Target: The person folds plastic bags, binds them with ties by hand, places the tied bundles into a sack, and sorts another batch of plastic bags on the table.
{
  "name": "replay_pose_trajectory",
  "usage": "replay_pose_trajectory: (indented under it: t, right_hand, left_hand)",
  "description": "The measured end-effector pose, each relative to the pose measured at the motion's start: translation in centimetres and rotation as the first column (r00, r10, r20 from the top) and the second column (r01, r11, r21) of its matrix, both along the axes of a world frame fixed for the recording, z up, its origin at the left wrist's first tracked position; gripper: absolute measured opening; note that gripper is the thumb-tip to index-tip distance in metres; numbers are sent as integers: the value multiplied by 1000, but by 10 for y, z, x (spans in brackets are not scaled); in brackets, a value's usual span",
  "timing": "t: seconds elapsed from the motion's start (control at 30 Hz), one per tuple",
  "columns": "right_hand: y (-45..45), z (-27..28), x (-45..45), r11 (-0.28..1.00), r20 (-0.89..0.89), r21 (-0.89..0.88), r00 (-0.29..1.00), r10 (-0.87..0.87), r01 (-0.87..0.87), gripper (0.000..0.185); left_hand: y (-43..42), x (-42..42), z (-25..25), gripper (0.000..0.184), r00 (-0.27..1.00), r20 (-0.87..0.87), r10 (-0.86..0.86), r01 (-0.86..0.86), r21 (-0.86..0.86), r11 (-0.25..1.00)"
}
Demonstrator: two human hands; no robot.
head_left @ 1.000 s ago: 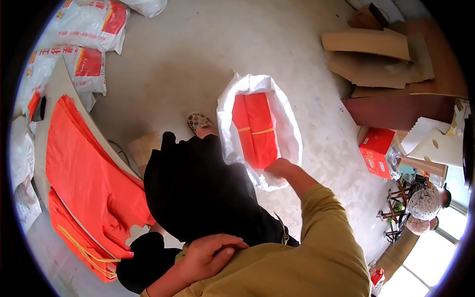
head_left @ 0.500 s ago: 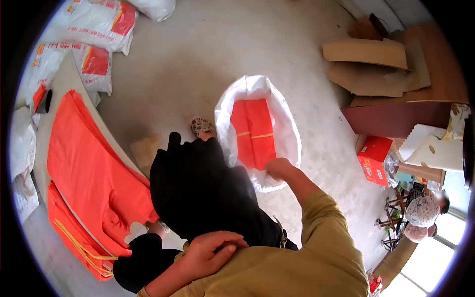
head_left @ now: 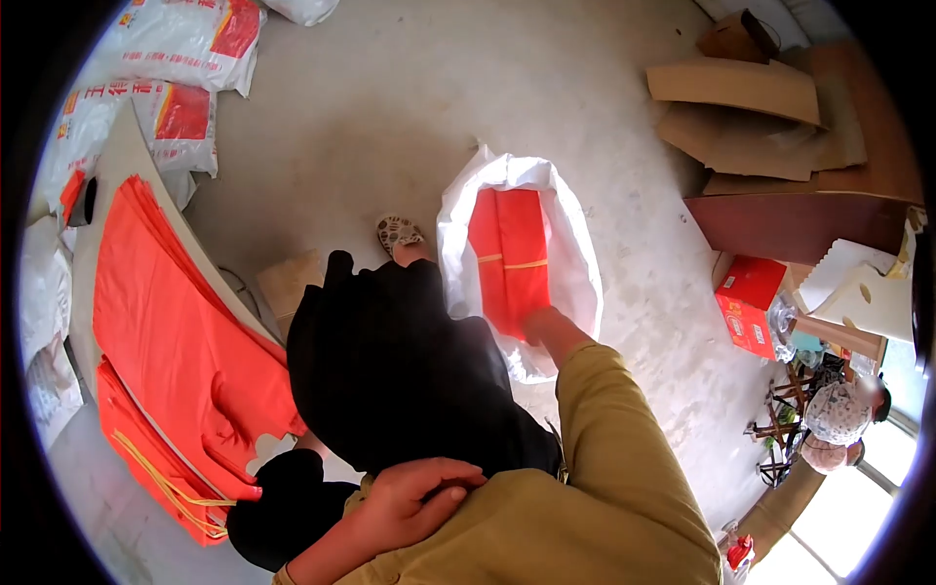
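A white woven sack [head_left: 583, 255] stands open on the floor in front of me. Inside it lies a folded red cloth bundle [head_left: 509, 234] with a thin yellow band across it. My right hand [head_left: 546, 327] reaches over the near rim to the bundle's near end; its fingers are blurred and partly hidden, so a grip cannot be made out. My left hand [head_left: 419, 495] rests against my belly, holding nothing, its thumb apart from loosely bent fingers. At my left, a stack of red cloth [head_left: 175, 312] lies on a pale surface, with yellow strips [head_left: 161, 478] on its near part.
Full white printed sacks [head_left: 175, 49] are piled at the far left. Flattened cardboard [head_left: 736, 117] lies at the upper right, above a red box [head_left: 749, 302]. A person in a patterned top [head_left: 837, 414] is by the window. A small cardboard box [head_left: 291, 283] stands on the floor.
My right hand has gone from the sack's near rim further in, to the red bundle's near end. The view has shifted slightly. My left hand stays on my belly.
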State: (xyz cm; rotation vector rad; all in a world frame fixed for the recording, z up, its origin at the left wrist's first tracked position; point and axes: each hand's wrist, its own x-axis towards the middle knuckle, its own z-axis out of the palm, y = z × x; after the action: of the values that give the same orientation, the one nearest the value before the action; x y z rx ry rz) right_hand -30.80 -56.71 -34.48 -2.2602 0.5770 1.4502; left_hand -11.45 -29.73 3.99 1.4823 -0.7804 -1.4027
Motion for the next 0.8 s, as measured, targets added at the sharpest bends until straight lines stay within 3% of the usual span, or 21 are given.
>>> replay_pose_trajectory:
  t: [0.8]
  right_hand:
    - [17, -33, -46, 965, 54, -93, 969, -239, 244, 31]
  left_hand:
    - [2, 5, 0, 24, 1000, -6, 3, -3, -4, 1000]
